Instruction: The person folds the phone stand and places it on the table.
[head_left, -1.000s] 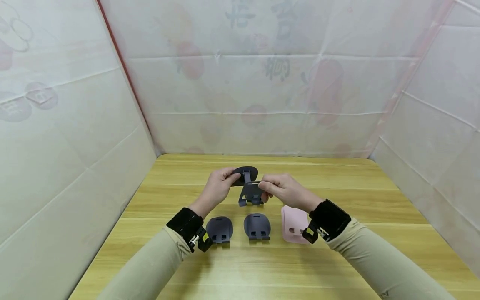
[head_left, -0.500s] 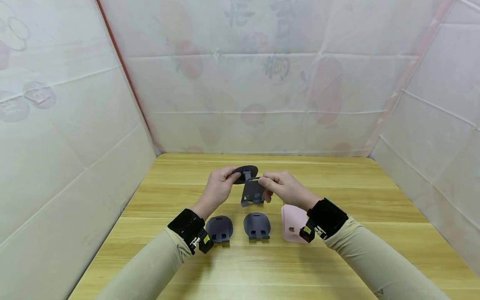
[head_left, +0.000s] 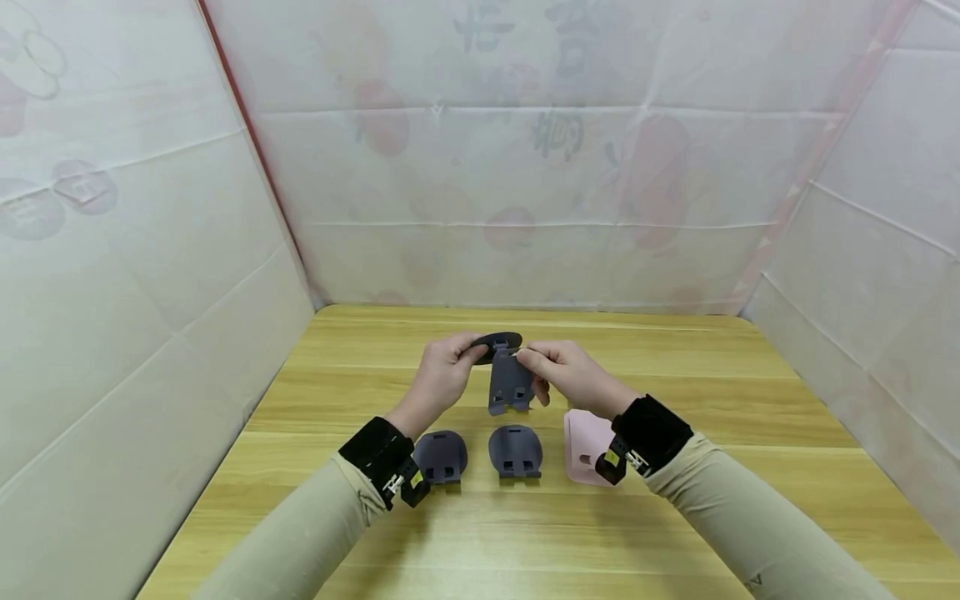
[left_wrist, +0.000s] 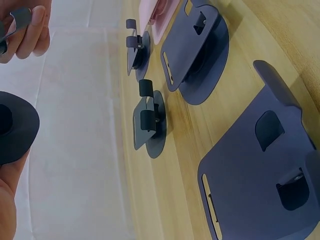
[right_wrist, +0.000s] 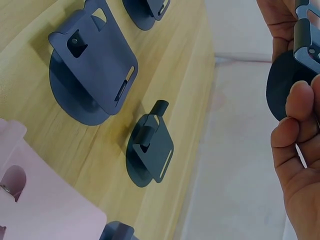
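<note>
Left hand pinches round base, right hand pinches top edge of dark grey stand — held above wooden table, two grey stands and pink one lying below.

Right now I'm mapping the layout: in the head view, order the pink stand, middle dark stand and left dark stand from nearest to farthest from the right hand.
From the right hand:
1. Pink stand, on the table just below it, beside the right wrist.
2. Middle dark stand, lying flat at centre.
3. Left dark stand, by the left wrist, farthest.
</note>
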